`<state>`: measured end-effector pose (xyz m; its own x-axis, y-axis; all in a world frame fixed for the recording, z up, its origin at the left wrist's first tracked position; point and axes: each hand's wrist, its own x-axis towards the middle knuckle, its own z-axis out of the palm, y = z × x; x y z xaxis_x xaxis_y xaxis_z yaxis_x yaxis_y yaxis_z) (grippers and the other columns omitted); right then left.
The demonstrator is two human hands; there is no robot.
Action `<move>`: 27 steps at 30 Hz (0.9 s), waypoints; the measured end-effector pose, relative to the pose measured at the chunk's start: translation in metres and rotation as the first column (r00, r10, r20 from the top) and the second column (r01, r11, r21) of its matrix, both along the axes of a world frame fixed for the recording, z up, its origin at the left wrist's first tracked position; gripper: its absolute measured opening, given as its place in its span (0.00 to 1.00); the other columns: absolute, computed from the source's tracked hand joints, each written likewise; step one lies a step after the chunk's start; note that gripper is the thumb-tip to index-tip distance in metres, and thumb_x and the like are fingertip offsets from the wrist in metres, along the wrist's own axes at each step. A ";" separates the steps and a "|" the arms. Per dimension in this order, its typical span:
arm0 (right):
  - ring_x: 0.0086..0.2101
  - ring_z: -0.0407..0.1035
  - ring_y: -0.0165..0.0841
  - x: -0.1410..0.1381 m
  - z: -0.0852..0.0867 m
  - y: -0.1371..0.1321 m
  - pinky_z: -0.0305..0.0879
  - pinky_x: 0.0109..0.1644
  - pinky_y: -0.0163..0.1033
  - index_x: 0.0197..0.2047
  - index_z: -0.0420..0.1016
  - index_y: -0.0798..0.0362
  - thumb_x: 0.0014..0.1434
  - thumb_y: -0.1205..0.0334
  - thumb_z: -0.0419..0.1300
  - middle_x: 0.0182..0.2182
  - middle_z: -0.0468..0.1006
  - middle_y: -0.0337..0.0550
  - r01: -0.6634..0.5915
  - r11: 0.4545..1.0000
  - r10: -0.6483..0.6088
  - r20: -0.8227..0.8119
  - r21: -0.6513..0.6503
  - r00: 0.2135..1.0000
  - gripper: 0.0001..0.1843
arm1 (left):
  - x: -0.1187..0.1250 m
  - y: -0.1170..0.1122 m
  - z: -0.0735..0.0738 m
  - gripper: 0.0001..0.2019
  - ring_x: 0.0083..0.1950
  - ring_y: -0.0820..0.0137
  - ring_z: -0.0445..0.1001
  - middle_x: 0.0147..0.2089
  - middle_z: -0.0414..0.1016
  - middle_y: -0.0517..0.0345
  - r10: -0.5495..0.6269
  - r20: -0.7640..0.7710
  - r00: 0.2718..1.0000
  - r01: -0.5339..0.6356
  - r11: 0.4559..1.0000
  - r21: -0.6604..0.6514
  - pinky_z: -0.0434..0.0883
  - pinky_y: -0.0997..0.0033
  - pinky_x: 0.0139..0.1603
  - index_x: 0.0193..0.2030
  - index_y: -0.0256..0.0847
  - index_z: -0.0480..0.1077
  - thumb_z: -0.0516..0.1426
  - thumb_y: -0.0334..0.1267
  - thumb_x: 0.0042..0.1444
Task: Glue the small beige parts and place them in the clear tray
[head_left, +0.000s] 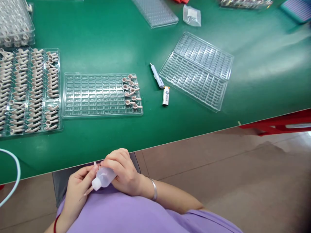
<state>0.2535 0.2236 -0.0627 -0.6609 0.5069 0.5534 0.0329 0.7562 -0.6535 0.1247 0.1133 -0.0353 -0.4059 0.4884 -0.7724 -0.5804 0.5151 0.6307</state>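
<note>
Just below the table edge, my right hand (122, 170) is wrapped round a small translucent squeeze bottle (106, 177), its white cap tilted down to the left. My left hand (79, 186) is beside it, thumb and forefinger pinching a small pale part (95, 164); only its tip shows. A thin tan tip sticks out below the bottle's cap, and I cannot tell what it belongs to. On the table ahead, a clear blister tray (94, 94) has several beige pipe-shaped parts (133, 98) at its right end.
Rows of similar parts fill a larger tray (36, 90) at left, with stacked trays (16, 24) behind. A clear tray (199, 69), a pale pen-like tool (156, 76) and a white BMW-marked lighter (165, 96) lie to the right. A white cable (17, 174) curves at lower left.
</note>
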 end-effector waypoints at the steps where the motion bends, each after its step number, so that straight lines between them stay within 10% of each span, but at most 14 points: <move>1: 0.36 0.70 0.33 0.000 0.000 0.000 0.64 0.43 0.42 0.46 0.71 0.52 0.59 0.72 0.56 0.36 0.77 0.42 -0.001 1.000 0.001 0.003 -0.001 1.000 0.13 | 0.000 0.000 0.000 0.21 0.21 0.77 0.63 0.24 0.76 0.56 -0.002 -0.008 1.000 0.002 1.000 0.001 0.65 0.77 0.23 0.31 0.37 0.82 0.74 0.49 0.30; 7: 0.36 0.70 0.33 0.000 -0.001 0.000 0.63 0.43 0.43 0.46 0.71 0.51 0.59 0.72 0.56 0.36 0.77 0.41 0.005 1.000 -0.005 0.016 -0.002 1.000 0.13 | 0.002 0.004 0.006 0.23 0.16 0.82 0.54 0.21 0.74 0.58 -0.001 -0.010 1.000 0.001 1.000 -0.022 0.61 0.77 0.18 0.31 0.38 0.83 0.73 0.51 0.28; 13: 0.36 0.70 0.34 0.000 0.004 0.003 0.63 0.42 0.42 0.48 0.70 0.51 0.59 0.73 0.55 0.36 0.77 0.41 -0.008 1.000 0.007 0.030 0.022 1.000 0.14 | 0.002 0.008 0.007 0.21 0.31 0.67 0.74 0.27 0.79 0.52 0.030 -0.034 0.999 -0.031 0.999 -0.022 0.70 0.76 0.29 0.29 0.39 0.83 0.74 0.47 0.26; 27: 0.35 0.69 0.33 -0.002 0.011 0.009 0.62 0.41 0.42 0.44 0.71 0.54 0.63 0.71 0.56 0.34 0.78 0.43 -0.036 0.995 0.031 0.051 0.092 0.998 0.07 | 0.000 -0.003 -0.008 0.20 0.37 0.64 0.76 0.34 0.82 0.50 0.073 0.053 0.996 -0.076 0.996 0.049 0.73 0.72 0.37 0.34 0.40 0.83 0.75 0.44 0.30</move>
